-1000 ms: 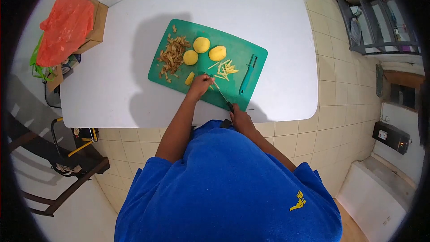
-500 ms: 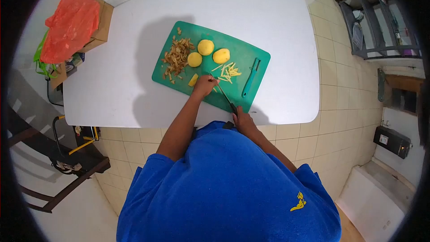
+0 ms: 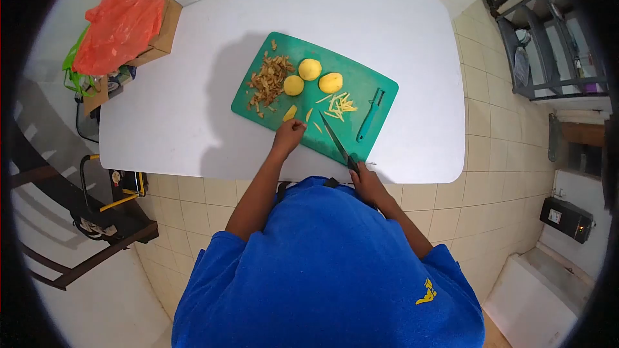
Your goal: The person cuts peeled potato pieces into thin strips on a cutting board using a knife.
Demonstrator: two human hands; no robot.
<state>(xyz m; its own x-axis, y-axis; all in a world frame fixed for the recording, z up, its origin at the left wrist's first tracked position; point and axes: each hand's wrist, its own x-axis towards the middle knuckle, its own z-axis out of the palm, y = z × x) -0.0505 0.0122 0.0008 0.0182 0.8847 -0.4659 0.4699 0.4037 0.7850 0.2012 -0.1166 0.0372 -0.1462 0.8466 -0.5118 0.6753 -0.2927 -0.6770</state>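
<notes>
My right hand (image 3: 366, 184) grips the black handle of a knife (image 3: 334, 138), whose blade lies slantwise over the green cutting board (image 3: 380, 130). My left hand (image 3: 290, 135) is at the board's near edge with fingers curled together; whatever is in them is hidden. Just beyond it sits a cut potato piece (image 3: 290, 113), with a thin slice (image 3: 309, 115) to the right. Past the blade tip is a small pile of potato sticks (image 3: 340, 106). Peeled potatoes, one of them (image 3: 310, 69) farthest back, rest mid-board, with brown peelings (image 3: 269, 80) to their left.
A teal peeler (image 3: 371, 115) lies at the board's right side. The board is on a white table (image 3: 425, 90). At the table's left back corner stands a cardboard box (image 3: 169, 26) under a red plastic bag (image 3: 122, 26). A dark rack (image 3: 548, 45) stands at right.
My left hand has drawn back leftward from the blade, which is now uncovered along its length. The knife remains in my right hand. The whole view has shifted slightly.
</notes>
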